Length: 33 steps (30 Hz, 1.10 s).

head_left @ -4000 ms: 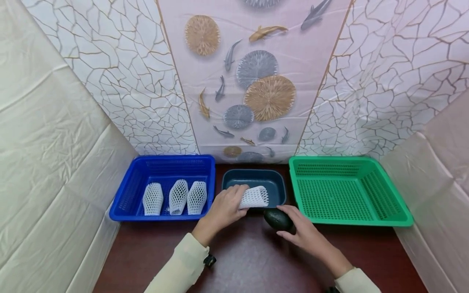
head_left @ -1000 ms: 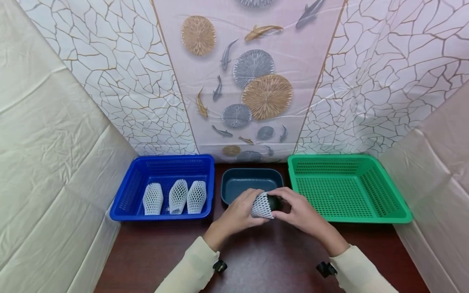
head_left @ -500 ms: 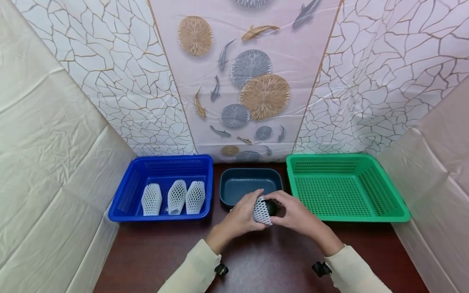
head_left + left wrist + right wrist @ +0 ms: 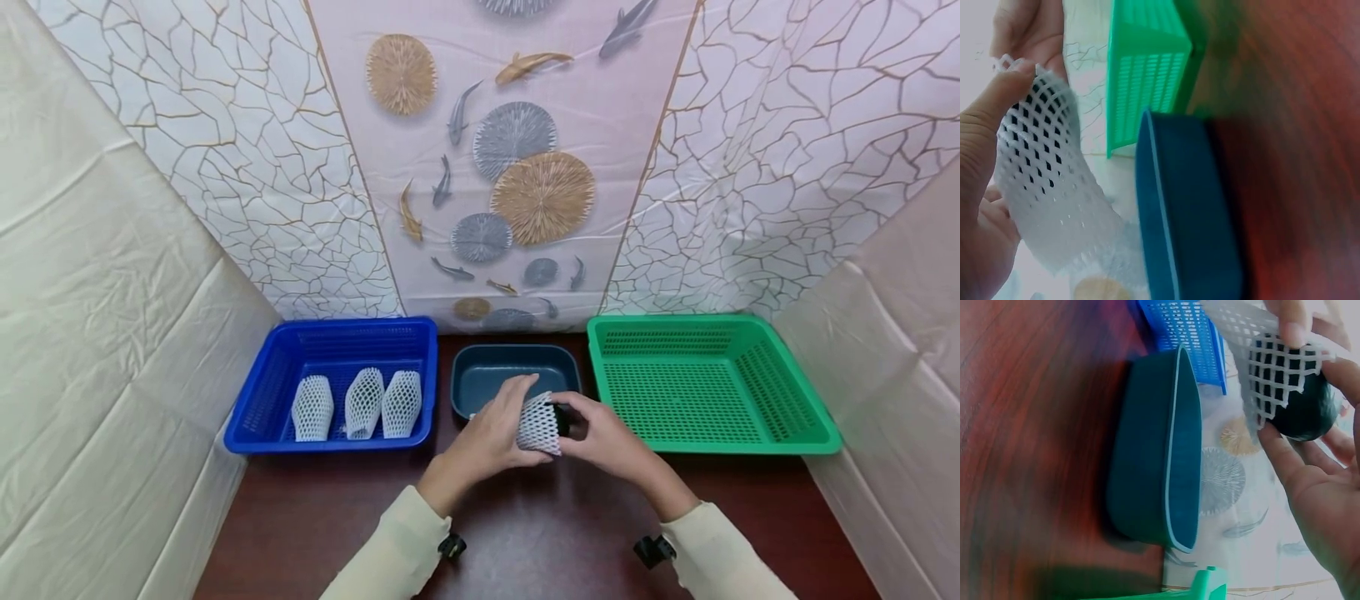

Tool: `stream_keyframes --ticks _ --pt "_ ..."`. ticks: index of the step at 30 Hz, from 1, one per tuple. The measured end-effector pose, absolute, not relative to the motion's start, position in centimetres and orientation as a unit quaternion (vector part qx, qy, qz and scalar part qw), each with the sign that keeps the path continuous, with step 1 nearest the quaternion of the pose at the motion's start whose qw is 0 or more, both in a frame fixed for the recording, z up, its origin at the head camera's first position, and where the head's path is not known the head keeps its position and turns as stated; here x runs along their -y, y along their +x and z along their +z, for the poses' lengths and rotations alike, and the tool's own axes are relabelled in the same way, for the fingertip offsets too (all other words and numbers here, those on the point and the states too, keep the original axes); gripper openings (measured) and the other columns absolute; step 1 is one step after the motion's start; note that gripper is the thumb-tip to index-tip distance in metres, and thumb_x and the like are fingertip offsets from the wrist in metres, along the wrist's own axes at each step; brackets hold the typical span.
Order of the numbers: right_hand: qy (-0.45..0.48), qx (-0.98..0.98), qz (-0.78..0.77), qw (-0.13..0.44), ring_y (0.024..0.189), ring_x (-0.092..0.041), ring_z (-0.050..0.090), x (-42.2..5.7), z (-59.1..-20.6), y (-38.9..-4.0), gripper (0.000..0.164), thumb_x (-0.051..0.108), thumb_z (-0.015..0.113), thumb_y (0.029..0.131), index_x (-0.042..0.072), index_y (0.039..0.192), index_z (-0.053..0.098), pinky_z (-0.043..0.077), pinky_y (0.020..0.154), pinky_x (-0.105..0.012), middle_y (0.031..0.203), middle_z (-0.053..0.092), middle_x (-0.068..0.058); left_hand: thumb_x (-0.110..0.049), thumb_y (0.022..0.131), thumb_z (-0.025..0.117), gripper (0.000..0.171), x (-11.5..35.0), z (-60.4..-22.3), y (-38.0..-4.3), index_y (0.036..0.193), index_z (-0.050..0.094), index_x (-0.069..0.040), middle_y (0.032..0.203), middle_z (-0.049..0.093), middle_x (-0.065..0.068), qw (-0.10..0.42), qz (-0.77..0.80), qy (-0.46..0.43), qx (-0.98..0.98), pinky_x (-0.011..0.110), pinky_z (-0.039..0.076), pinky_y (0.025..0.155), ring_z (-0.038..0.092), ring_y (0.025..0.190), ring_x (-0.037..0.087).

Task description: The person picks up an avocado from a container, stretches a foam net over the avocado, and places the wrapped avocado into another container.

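My left hand (image 4: 480,442) grips a white foam fruit net (image 4: 537,425) above the front of a small dark teal tub (image 4: 510,379). Inside the net sits a dark green avocado (image 4: 1313,412), most of it covered by the mesh in the left wrist view. Its bare end points toward my right hand (image 4: 611,442), whose thumb and fingers hold it close to the net's open edge. The right wrist view shows a left finger pressing on the mesh from above. The net's narrower tail hangs free beyond the avocado in the left wrist view.
To the left, a blue basket (image 4: 330,446) contains three white foam nets (image 4: 365,404). A green basket (image 4: 682,408) stands to the right with its perforated floor showing. Everything rests on a dark red-brown table (image 4: 540,533), with patterned cloth walls behind and at both sides.
Four seconds ago the net and avocado were apart, one in each hand. Now the net is around the avocado, and over the last half second its edge has come further over the fruit.
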State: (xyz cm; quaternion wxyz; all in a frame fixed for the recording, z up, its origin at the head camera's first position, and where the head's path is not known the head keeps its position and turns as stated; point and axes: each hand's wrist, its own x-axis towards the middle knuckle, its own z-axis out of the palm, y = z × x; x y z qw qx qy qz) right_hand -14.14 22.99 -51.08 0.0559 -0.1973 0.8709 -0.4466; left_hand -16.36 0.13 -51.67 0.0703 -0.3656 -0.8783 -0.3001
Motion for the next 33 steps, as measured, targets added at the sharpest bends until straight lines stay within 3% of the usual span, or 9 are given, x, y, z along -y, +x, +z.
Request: stream_keyframes --ticks 4,6,10,14,17,20,25,33 --pt "-0.181 -0.848 -0.496 0.049 0.118 -0.033 0.066 -23.2 -51.6 -14.3 0.057 0.01 0.076 0.093 0.008 0.144 0.052 0.059 0.09 -0.034 0.138 0.059 -0.019 -0.059 0.078 0.085 0.103 1.1 -51.1 -16.6 0.157 0.036 -0.015 0.154 0.049 0.007 0.103 -0.287 -0.356 0.883 0.047 0.05 0.107 0.056 0.133 0.022" --pt "-0.179 -0.84 -0.511 0.042 0.118 -0.035 0.064 -23.3 -51.6 -14.3 0.057 0.008 0.075 0.093 0.008 0.145 0.052 0.059 0.09 -0.033 0.139 0.057 -0.021 -0.056 0.081 0.083 0.091 1.9 -51.1 -16.7 0.153 0.043 -0.017 0.151 0.053 0.004 0.1 -0.318 -0.342 0.879 0.048 0.051 0.107 0.057 0.131 0.022" --pt "-0.167 -0.822 -0.543 0.04 0.122 -0.036 0.061 -23.7 -51.5 -14.3 0.059 -0.002 0.072 0.092 0.006 0.146 0.049 0.058 0.09 -0.03 0.143 0.052 -0.025 -0.04 0.092 0.077 0.055 3.0 -51.7 -16.7 0.141 0.058 -0.022 0.14 0.062 0.003 0.057 -0.454 -0.282 0.844 0.044 0.052 0.104 0.06 0.124 0.02" --pt "-0.155 -0.807 -0.568 0.045 0.127 -0.037 0.057 -24.0 -51.2 -14.2 0.061 -0.008 0.067 0.09 0.003 0.147 0.047 0.058 0.089 -0.028 0.147 0.049 -0.027 -0.023 0.097 0.073 0.034 3.1 -52.5 -16.7 0.13 0.066 -0.018 0.131 0.066 0.007 0.007 -0.589 -0.217 0.778 0.034 0.057 0.088 0.062 0.112 0.02" --pt "-0.152 -0.804 -0.573 0.047 0.13 -0.039 0.055 -24.0 -51.0 -14.1 0.061 -0.007 0.068 0.091 0.003 0.147 0.047 0.057 0.09 -0.027 0.148 0.048 -0.026 -0.014 0.097 0.073 0.033 2.8 -52.8 -16.5 0.129 0.067 -0.013 0.129 0.065 0.012 -0.037 -0.656 -0.2 0.727 0.028 0.059 0.079 0.061 0.107 0.022" --pt "-0.155 -0.805 -0.571 0.044 0.131 -0.04 0.055 -24.0 -50.8 -14.1 0.061 -0.005 0.071 0.091 0.003 0.147 0.047 0.057 0.091 -0.026 0.148 0.049 -0.026 -0.008 0.094 0.074 0.035 2.3 -52.9 -16.4 0.129 0.066 -0.008 0.128 0.064 0.016 -0.063 -0.69 -0.197 0.694 0.027 0.059 0.08 0.061 0.106 0.023" --pt "-0.158 -0.801 -0.576 0.036 0.127 -0.037 0.059 -24.0 -50.8 -14.1 0.06 -0.004 0.072 0.091 0.0 0.146 0.048 0.057 0.09 -0.026 0.145 0.051 -0.028 -0.008 0.092 0.077 0.037 1.8 -52.8 -16.4 0.128 0.068 -0.011 0.128 0.067 0.012 -0.058 -0.693 -0.197 0.691 0.026 0.057 0.085 0.061 0.107 0.02" --pt "-0.16 -0.803 -0.572 0.041 0.119 -0.016 0.064 -23.7 -50.7 -14.1 0.061 0.0 0.075 0.092 -0.001 0.147 0.05 0.056 0.092 -0.024 0.142 0.056 -0.026 -0.02 0.09 0.081 0.045 1.5 -52.3 -16.4 0.133 0.067 -0.02 0.133 0.067 0.003 -0.073 -0.668 -0.221 0.707 0.028 0.053 0.094 0.061 0.113 0.019"
